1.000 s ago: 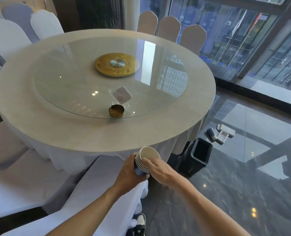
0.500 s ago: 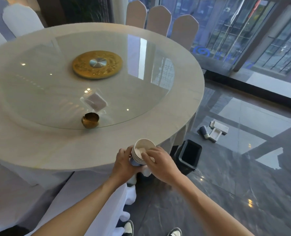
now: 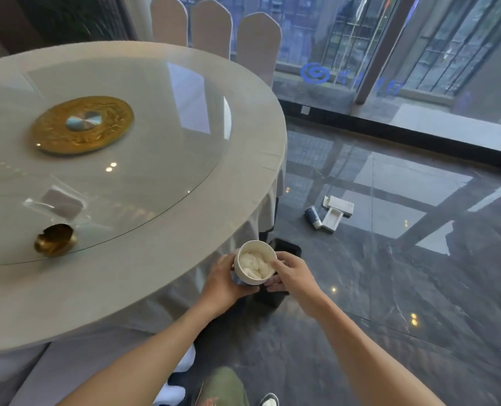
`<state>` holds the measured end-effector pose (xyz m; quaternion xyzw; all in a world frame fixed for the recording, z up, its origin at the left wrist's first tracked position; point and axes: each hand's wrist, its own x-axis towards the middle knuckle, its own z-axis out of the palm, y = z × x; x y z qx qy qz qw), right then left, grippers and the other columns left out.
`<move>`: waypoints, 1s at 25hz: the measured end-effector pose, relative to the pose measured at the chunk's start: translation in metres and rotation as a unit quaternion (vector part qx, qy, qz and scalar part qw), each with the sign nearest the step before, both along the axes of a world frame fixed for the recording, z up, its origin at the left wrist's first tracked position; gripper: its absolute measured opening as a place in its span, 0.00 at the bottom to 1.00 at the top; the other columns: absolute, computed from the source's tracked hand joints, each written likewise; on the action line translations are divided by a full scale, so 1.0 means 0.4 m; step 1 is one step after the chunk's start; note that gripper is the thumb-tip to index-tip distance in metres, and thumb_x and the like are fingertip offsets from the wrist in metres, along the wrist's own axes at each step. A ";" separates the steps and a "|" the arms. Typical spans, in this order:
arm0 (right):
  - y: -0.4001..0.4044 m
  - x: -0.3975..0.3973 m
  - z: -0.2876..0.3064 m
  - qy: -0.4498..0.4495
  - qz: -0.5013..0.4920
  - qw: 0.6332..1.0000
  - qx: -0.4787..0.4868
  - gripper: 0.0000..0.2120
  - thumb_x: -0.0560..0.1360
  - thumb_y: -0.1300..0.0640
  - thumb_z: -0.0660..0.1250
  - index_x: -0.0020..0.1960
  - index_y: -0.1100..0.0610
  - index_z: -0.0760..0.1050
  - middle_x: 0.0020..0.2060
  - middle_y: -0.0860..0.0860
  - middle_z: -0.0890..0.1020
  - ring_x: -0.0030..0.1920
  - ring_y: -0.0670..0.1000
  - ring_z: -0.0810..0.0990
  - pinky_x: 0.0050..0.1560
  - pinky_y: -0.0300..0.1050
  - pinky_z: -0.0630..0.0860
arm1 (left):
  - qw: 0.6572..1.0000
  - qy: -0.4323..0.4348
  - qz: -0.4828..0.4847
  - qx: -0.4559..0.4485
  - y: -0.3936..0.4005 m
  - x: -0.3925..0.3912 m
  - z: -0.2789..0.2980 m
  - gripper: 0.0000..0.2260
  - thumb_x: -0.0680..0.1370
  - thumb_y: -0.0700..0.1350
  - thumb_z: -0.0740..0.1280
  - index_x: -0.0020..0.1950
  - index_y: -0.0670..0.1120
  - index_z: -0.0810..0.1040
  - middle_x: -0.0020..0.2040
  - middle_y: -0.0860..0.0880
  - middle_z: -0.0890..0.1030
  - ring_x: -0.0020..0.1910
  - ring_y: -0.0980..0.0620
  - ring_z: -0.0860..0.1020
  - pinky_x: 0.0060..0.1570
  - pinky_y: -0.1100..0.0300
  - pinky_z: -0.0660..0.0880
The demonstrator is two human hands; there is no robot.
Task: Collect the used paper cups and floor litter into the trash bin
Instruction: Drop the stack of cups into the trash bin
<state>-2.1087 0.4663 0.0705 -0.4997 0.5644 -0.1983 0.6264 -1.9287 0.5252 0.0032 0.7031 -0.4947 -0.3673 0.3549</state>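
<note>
Now both hands hold the cups

We see, low in the middle of the frame, the left hand (image 3: 224,284) wrapped around the stack of paper cups (image 3: 253,263), and the right hand (image 3: 291,273) closed on its rim from the other side. Crumpled white paper lies in the top cup. The black trash bin (image 3: 286,247) stands just behind the cups (mostly hidden). Further right on the dark floor lie a dark cup (image 3: 313,217) and white boxes (image 3: 337,210), touching each other. The round table (image 3: 143,276) fills the left.

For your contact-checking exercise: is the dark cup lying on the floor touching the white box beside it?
Touching. The head view shows the dark cup on its side with its rim end against the open white box, with no floor visible between them.
</note>
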 end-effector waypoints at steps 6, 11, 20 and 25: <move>-0.226 -0.117 -0.095 0.037 -0.060 0.996 0.056 0.08 0.79 0.63 0.64 0.56 0.61 0.80 0.40 0.61 0.85 0.34 0.55 0.84 0.47 0.60 0.84 | 0.980 0.150 -0.061 0.116 -0.240 -0.096 -0.078 0.48 0.58 0.51 0.85 0.75 0.54 0.69 0.65 0.50 0.80 0.62 0.53 0.82 0.63 0.53 0.80; -0.446 -0.169 -0.254 0.072 -0.118 0.987 0.085 0.09 0.80 0.64 0.64 0.59 0.62 0.78 0.41 0.58 0.84 0.31 0.53 0.84 0.37 0.49 0.83 | 0.947 0.238 -0.060 0.209 -0.479 -0.123 -0.216 0.30 0.65 0.50 0.82 0.65 0.57 0.78 0.60 0.43 0.84 0.60 0.47 0.83 0.56 0.57 0.81; -0.653 -0.163 -0.672 0.174 -0.032 0.974 0.139 0.12 0.74 0.65 0.64 0.54 0.52 0.76 0.46 0.61 0.84 0.44 0.59 0.85 0.48 0.60 0.83 | 0.910 0.222 0.130 0.324 -0.679 -0.211 -0.586 0.11 0.77 0.39 0.73 0.55 0.53 0.81 0.53 0.44 0.86 0.52 0.48 0.86 0.55 0.50 0.84; -0.703 -0.173 -1.011 0.241 0.052 0.958 0.148 0.12 0.71 0.56 0.65 0.55 0.54 0.77 0.49 0.52 0.84 0.50 0.55 0.84 0.53 0.60 0.82 | 0.899 0.170 0.155 0.373 -0.695 -0.228 -0.918 0.16 0.70 0.47 0.74 0.58 0.52 0.86 0.49 0.50 0.88 0.52 0.48 0.86 0.58 0.43 0.83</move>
